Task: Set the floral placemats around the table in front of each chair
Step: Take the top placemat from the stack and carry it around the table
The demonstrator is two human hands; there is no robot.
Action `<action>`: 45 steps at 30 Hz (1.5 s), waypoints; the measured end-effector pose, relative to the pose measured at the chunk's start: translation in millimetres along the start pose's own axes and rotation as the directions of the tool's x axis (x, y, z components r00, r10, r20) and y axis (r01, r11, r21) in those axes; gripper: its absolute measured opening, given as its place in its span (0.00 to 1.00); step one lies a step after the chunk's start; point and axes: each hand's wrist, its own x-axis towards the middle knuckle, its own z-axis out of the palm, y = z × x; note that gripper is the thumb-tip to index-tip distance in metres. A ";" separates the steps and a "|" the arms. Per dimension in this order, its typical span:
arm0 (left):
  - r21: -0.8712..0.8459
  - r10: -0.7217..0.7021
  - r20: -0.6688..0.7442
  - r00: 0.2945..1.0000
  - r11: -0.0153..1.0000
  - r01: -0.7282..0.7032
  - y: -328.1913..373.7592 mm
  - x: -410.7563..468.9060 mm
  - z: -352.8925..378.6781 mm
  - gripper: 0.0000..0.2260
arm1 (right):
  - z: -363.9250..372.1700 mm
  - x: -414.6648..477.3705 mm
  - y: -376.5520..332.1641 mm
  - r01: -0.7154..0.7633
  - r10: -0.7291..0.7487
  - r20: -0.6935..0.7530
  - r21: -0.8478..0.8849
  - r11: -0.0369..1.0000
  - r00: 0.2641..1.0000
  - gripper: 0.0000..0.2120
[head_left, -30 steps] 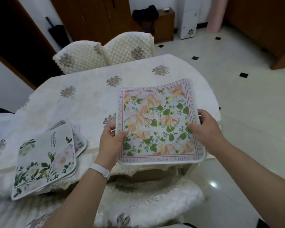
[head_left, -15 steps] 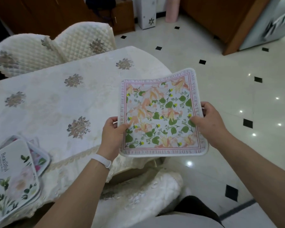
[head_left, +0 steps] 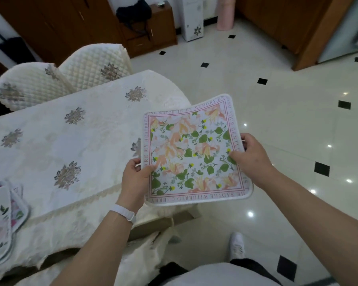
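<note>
Since half a second ago, carried rightward: floral placemat [head_left: 194, 153] now mostly past the desk's right edge, over the tiled floor [head_left: 287, 120], only its left side above the cloth. Stack of other placemats [head_left: 2, 219] slid nearly out of view at the desk's near left edge. Cream embroidered cloth over the desk [head_left: 60, 145]; two quilted chairs [head_left: 56, 77] at the far side, wooden cabinets [head_left: 56, 23] beyond. Held level off the surface, left hand [head_left: 135, 180] closed on the left border, right hand [head_left: 252, 157] closed on the right border, thumbs on top.
</note>
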 end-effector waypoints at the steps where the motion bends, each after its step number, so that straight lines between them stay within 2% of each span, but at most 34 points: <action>1: -0.001 -0.005 -0.010 1.000 1.000 0.005 1.9 -3.7 13.8 0.11 | -13.3 5.9 0.3 -0.001 0.001 0.010 0.003 1.000 1.000 0.15; 8: -0.015 0.035 -0.045 0.998 0.999 -0.036 22.2 -10.2 78.2 0.13 | -78.3 38.7 -0.8 0.012 -0.014 0.028 0.045 0.999 1.000 0.14; 17: -0.025 0.021 -0.035 0.999 0.999 -0.022 35.6 37.6 140.7 0.13 | -109.8 108.6 -3.8 0.004 -0.004 0.010 0.032 0.999 1.000 0.14; 23: -0.050 0.013 -0.046 0.999 0.999 -0.016 52.2 118.5 175.5 0.10 | -105.0 197.1 -18.6 -0.019 0.019 0.010 -0.007 1.000 1.000 0.14; 27: -0.048 0.027 -0.056 0.998 0.998 -0.030 65.5 190.4 199.9 0.13 | -94.5 268.1 -39.7 -0.015 0.015 0.001 -0.082 0.997 1.000 0.16; 30: -0.069 0.000 -0.058 0.998 0.998 -0.004 73.3 243.3 220.4 0.11 | -87.2 324.3 -58.6 -0.032 0.029 -0.023 -0.149 0.988 0.999 0.15; 35: -0.104 -0.060 -0.036 0.998 0.993 0.056 100.6 304.3 249.6 0.11 | -87.3 393.1 -86.2 -0.042 0.042 -0.004 -0.161 0.986 0.999 0.16; 39: -0.109 -0.049 -0.040 0.998 0.993 0.044 133.5 340.5 262.9 0.11 | -86.2 437.3 -107.2 -0.041 0.039 -0.019 -0.139 0.989 0.999 0.16; 45: -0.131 -0.017 -0.096 0.995 0.991 0.004 177.1 391.6 277.7 0.10 | -80.6 513.3 -138.1 0.023 -0.017 0.043 -0.129 0.991 0.999 0.17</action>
